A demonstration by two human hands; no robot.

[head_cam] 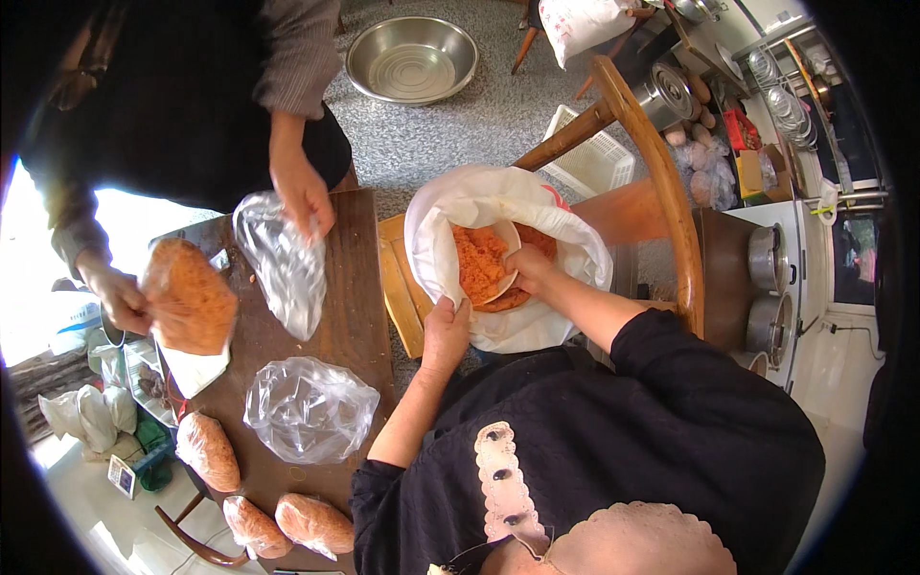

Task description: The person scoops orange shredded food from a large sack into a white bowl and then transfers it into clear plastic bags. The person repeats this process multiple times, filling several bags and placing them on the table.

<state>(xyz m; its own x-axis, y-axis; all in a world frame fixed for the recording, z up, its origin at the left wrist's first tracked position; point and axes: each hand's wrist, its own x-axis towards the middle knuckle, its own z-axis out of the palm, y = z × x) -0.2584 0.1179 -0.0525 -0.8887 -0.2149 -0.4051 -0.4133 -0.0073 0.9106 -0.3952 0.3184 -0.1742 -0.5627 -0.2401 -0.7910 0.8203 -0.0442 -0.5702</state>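
My left hand [445, 334] pinches the near rim of a large white woven sack [503, 187] that stands open on a wooden chair. Inside the sack my right hand [530, 269] grips the edge of a white bowl [512, 241], filled with a crumbly orange food [478, 262]. More of the orange food lies under and beside the bowl. To the left, on the brown table, an open clear plastic bag [313, 410] rests. Across the table a co-worker's one hand holds a filled bag of orange food [188, 298], and the other holds an empty clear bag [284, 266].
Several filled bags [208, 451] lie along the brown table's [345, 302] left and near parts. The wooden chair's curved back [665, 180] rises right of the sack. A steel basin [412, 61] and a white plastic crate [593, 158] are on the floor beyond.
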